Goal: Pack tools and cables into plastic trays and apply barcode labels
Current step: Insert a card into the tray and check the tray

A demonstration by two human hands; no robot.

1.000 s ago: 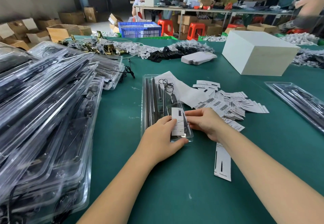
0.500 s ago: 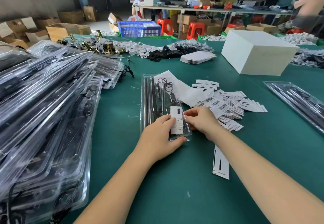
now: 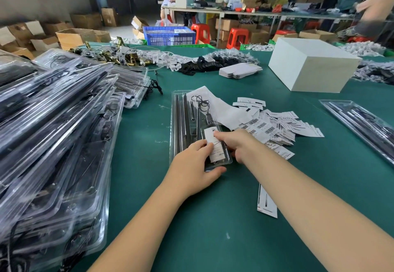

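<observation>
- Labelling step, judged: white label [image 3: 215, 147] lies on near end of clear plastic tray [image 3: 193, 122]; both hands on it, pressing it down.
- Left hand [image 3: 195, 169]: palm down on tray's near-left corner, fingers fairly straight, fingertips at label's left edge, thumb hooked round the tray's near edge. Steadies tray more than grips it.
- Right hand [image 3: 236, 143]: forefinger stretched flat across label's upper part, pressing; other fingers curled at tray's right rim, whether they grip it I cannot tell.
- Both forearms reach in from bottom of frame, converging on the tray.
- Tray sits mid-table on green mat [image 3: 213, 229], long axis away from the person, tools and black cable [image 3: 200, 101] already inside.
- Next, judged: smooth label flat to its edges, then shift tray to the packed-tray stack [image 3: 53, 144] at left.
- Loose label pile [image 3: 277, 127] just right of tray; one strip [image 3: 267, 203] near right forearm.
</observation>
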